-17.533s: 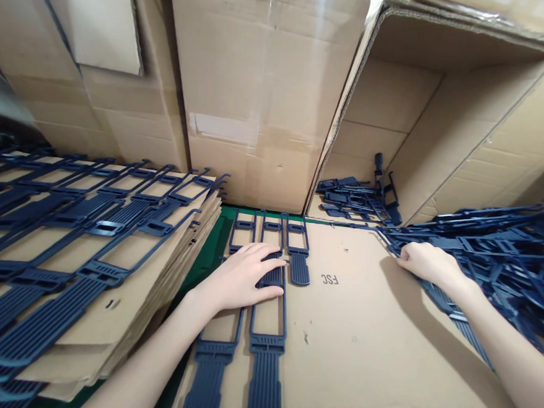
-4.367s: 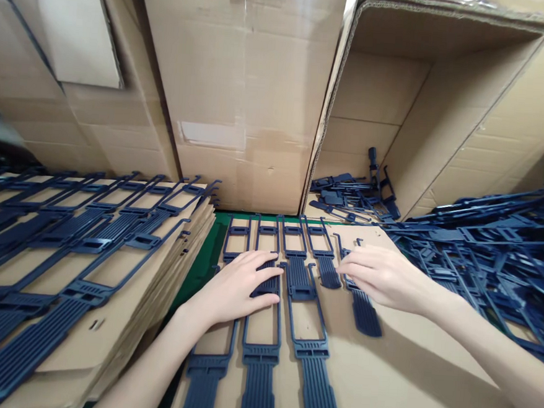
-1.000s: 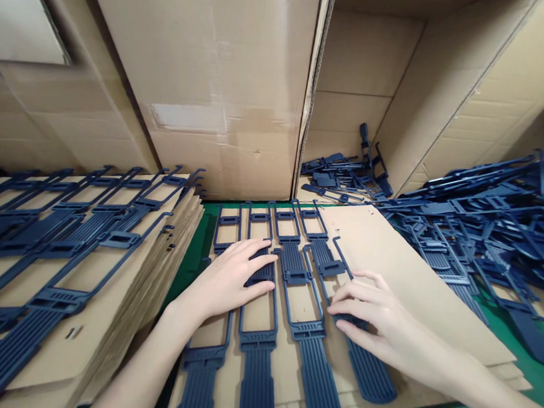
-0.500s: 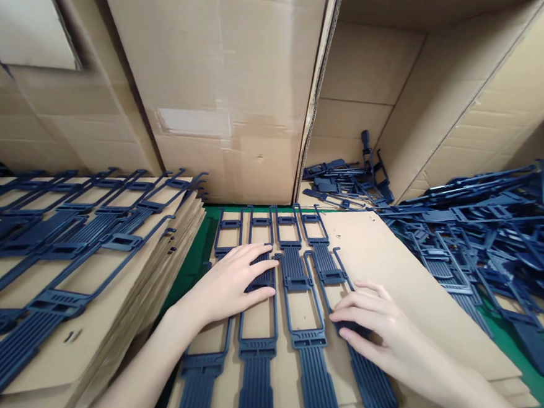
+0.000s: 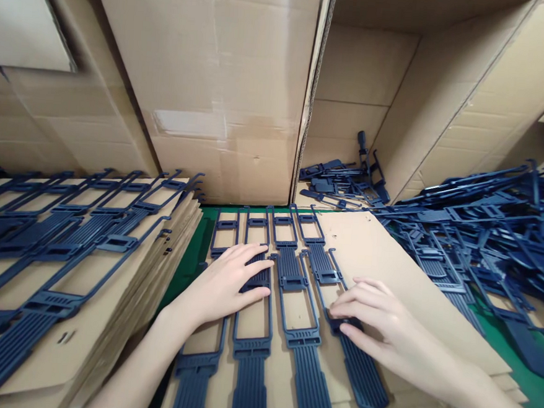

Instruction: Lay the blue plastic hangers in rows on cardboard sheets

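Note:
My left hand lies palm down over two of the dark blue plastic parts. Its fingers are stretched and slightly spread across the ribbed middle of one blue part. Each part has an open rectangular frame and a ribbed, paddle-like end. At the right end of the row, my right hand pinches another dark blue plastic part where frame meets ribbed end; its fingertips partly hide that joint. Between the hands lies a further blue part. All of these rest on a brown cardboard sheet.
Stacked cardboard sheets bearing rows of similar parts stand on the left. To the right is a loose, tangled heap of blue parts. More lie inside an open cardboard box behind. A closed carton wall rises at the back.
The view has shifted a little, so most things sit slightly further left. Both hands stay at nearly the same places, with the right thumb and fingers still at the rightmost part.

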Available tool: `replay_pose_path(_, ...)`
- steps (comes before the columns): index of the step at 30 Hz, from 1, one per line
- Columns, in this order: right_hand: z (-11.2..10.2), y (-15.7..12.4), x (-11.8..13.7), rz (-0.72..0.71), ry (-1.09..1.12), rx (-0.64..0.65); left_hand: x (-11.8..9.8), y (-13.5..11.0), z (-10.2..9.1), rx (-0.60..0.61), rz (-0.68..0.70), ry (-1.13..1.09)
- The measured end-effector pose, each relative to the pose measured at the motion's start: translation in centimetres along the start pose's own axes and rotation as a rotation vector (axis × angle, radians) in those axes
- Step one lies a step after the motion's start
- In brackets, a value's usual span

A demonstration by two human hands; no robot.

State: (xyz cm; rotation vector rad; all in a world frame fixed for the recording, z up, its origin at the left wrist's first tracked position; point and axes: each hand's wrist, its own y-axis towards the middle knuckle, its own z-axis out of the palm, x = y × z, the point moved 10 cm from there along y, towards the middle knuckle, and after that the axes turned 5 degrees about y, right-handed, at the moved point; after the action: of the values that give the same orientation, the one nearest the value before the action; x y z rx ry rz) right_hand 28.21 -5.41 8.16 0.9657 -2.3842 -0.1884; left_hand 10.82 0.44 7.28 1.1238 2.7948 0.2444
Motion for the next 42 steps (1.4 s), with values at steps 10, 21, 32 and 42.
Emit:
replay_pose_path(10,-9.4,3.3,-1.6,-0.057,-0.147,-0.23,-3.7,2.6,-2.2,0.03,0.097,0.032)
replay_pose_path(21,-5.1,13.2,-15.0,0.218,-0.225,-0.239,-5.8,12.2,3.1,0.224,0.104,0.019)
replay_pose_path(32,-1.2,12.2,-16.1,0.145,-0.352,-0.226,-3.9,12.2,6.4,0.183,0.018,0.045)
replay_pose_path(42,-9.3,7.0,-25.2,0.59,-0.647,-0.33,-3.8,12.2,6.1,0.151,0.032,0.061)
